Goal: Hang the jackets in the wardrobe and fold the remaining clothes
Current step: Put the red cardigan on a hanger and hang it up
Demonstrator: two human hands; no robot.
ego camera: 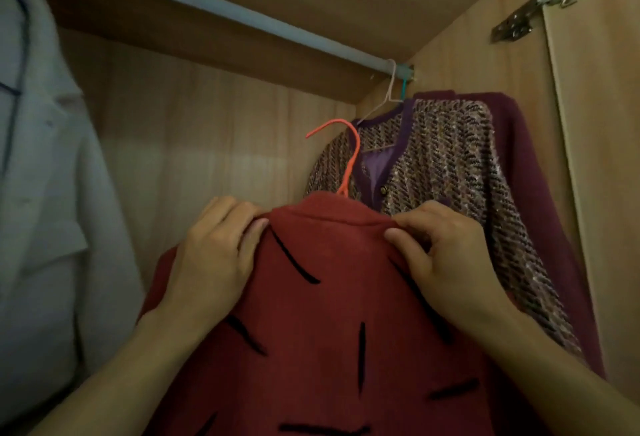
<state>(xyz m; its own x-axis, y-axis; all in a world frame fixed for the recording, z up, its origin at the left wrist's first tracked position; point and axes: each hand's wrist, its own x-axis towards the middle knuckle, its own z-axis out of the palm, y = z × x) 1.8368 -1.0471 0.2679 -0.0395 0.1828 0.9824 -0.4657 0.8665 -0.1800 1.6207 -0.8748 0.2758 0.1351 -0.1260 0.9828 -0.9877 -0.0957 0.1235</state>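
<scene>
A red jacket [332, 297] with short black dashes fills the lower middle, held up inside the wardrobe. An orange hanger [349, 161] sticks out of its collar, its hook free in the air well below the pale rail [242, 19]. My left hand [214, 255] grips the jacket's left shoulder near the collar. My right hand [443, 255] pinches the right shoulder by the collar. Both forearms reach up from the bottom edge.
A purple tweed jacket [450, 186] hangs from the rail's right end against the wardrobe's side wall [491, 54]. A pale grey-white coat [41, 175] hangs at the far left. A metal door hinge [536, 2] sits at the upper right. The rail between the two garments is bare.
</scene>
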